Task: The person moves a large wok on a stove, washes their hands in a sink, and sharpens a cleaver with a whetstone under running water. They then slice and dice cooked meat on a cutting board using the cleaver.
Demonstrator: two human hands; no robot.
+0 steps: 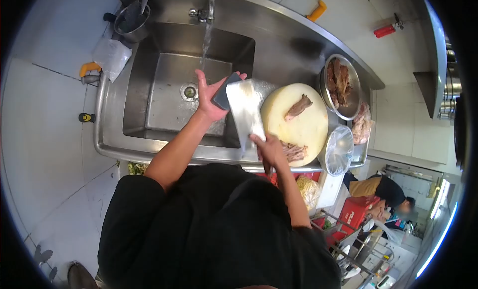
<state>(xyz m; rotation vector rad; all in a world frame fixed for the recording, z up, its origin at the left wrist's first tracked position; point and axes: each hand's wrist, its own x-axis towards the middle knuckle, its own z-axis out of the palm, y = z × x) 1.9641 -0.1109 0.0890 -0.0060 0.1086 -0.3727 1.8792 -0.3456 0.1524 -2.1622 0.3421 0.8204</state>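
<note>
Centre of frame: cleaver (246,112), broad pale-metal blade, strongly glaring, slightly blurred, tilted with its upper end toward the left. Just left of it, dark grey rectangular block (225,92), probably a sharpening stone, slanted, its right edge overlapped by the blade; no telling whether in full contact.

Under the block: left hand (211,97), palm up, thumb spread well away toward upper left, other fingers extended beneath the block, tips showing past its upper end. Open support, not a clamp; finger spacing mostly hidden.

Below and right of the blade: right hand (271,150), fingers curled together around the cleaver's handle, thumb side against the blade's lower end.

Left of centre: stainless-steel sink (167,107), with round drain (189,92). Top centre: faucet (210,10), running a water stream (205,40) into the basin.

Right of the cleaver: round whitish cutting board (276,110), bearing one brown meat piece (298,108) and, at its lower edge, a heap of meat strips (295,151). Farther right: metal bowl (354,107) of dark meat; below it, plastic-lined bowl (339,149). Lower right, well apart: co-worker (388,189), bent over near a red crate (353,212).
</note>
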